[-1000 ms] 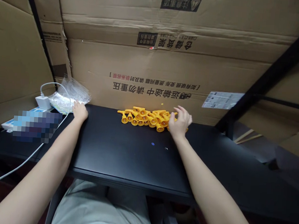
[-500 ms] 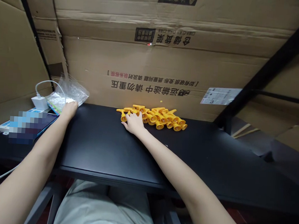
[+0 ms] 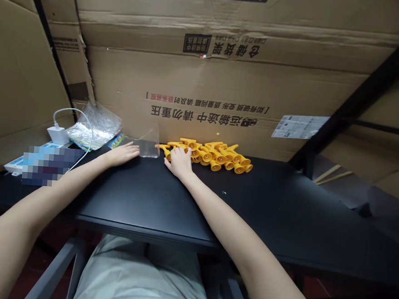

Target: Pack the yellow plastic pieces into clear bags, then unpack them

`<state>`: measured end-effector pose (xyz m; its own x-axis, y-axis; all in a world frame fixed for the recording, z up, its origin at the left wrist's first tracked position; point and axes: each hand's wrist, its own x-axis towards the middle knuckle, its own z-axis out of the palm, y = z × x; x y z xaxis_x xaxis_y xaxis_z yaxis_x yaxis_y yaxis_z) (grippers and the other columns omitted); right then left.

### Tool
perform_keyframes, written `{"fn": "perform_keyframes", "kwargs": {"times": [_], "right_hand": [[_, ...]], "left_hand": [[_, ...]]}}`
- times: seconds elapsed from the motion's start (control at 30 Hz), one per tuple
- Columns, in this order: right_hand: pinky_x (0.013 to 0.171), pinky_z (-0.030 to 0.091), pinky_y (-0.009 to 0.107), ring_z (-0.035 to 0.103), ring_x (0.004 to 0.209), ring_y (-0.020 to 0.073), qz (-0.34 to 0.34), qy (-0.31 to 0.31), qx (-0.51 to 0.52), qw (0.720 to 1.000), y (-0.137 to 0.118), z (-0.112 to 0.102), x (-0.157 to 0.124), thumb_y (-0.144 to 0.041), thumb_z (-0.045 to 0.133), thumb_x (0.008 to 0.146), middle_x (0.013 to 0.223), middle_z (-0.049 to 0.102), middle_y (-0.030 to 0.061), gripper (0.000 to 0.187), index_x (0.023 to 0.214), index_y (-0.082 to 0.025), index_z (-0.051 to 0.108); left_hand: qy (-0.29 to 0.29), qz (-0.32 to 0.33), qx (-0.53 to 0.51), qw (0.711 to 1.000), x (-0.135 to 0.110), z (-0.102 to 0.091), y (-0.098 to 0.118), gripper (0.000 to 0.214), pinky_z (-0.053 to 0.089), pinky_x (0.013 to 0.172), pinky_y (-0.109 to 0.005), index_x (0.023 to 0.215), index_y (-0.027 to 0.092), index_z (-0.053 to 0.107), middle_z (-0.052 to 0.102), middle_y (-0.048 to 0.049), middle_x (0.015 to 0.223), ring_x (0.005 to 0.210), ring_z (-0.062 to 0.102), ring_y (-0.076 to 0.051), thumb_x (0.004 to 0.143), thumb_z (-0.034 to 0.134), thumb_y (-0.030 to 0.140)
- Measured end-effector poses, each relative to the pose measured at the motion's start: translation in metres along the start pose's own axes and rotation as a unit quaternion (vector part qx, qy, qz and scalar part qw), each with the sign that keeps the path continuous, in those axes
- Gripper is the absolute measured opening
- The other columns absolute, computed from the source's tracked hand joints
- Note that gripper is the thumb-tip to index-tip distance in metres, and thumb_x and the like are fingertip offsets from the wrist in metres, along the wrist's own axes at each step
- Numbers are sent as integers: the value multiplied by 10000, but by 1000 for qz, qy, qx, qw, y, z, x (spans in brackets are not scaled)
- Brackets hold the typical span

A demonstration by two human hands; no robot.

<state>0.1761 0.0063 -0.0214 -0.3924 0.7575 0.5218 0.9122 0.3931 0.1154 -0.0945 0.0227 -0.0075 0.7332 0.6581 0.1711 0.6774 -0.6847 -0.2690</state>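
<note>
A pile of small yellow plastic parts (image 3: pixel 216 156) lies at the back of the black table (image 3: pixel 169 197), against the cardboard wall. My right hand (image 3: pixel 180 162) rests at the pile's left end, fingers curled over the nearest yellow pieces. My left hand (image 3: pixel 124 154) holds one small clear plastic bag (image 3: pixel 145 145) by its near edge, fingers stretched along it. The bag sits just left of the pile.
A heap of clear plastic bags (image 3: pixel 93 128) lies at the back left. Beside it a white charger (image 3: pixel 57 135) with its cable is plugged into a power strip (image 3: pixel 15 166). Cardboard sheets (image 3: pixel 225 78) wall the back and left. A black frame bar (image 3: pixel 360 97) slants at right.
My left hand has come away from the bag heap towards the right, bringing one clear bag up beside the yellow pile. My right hand moved from the pile's right side to its left end.
</note>
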Motion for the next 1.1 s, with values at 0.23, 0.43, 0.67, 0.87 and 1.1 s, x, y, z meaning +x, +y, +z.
{"fn": "perform_keyframes", "kwargs": {"times": [0.23, 0.43, 0.67, 0.87, 1.1], "right_hand": [[907, 278, 499, 511, 1014, 304, 38, 6, 35, 999, 10, -12, -1, -384, 446, 901, 1039, 652, 163, 328, 1027, -140, 625], [867, 317, 467, 559, 991, 299, 86, -27, 97, 991, 12, -16, -1, -371, 473, 891, 1023, 662, 151, 289, 1053, -158, 581], [844, 422, 397, 590, 971, 239, 176, 45, 323, 929, 24, -16, 6, -292, 530, 827, 1115, 617, 128, 255, 1053, -176, 520], [777, 488, 328, 598, 852, 159, 109, 43, 500, 858, 23, -20, 6, -282, 537, 816, 1100, 577, 94, 293, 1088, -184, 488], [762, 494, 331, 585, 742, 123, 54, -117, 478, 869, 27, -21, -4, -208, 565, 790, 1063, 580, 73, 274, 1057, -162, 527]], "left_hand": [[-118, -94, -3, 989, -9, -23, 10, 380, 442, 918, -301, 1076, 202, 638, 664, -83, 1142, 1004, 631, -189, 807, 378, 132], [-159, -245, -38, 956, 9, -38, 9, 480, 465, 787, -297, 860, 171, 726, 715, -117, 900, 888, 655, -232, 857, 306, 403], [-142, -340, -15, 929, 26, -33, 19, 712, 474, 793, -340, 906, 121, 725, 702, -191, 946, 956, 646, -318, 802, 288, 674], [-151, -370, -14, 916, 33, -27, 34, 904, 475, 837, -373, 1025, 96, 697, 676, -237, 1035, 1015, 624, -364, 670, 324, 839], [-186, -426, -46, 884, 42, -30, 37, 924, 464, 880, -394, 1149, 105, 648, 605, -254, 1187, 1105, 576, -382, 628, 427, 836]]}}
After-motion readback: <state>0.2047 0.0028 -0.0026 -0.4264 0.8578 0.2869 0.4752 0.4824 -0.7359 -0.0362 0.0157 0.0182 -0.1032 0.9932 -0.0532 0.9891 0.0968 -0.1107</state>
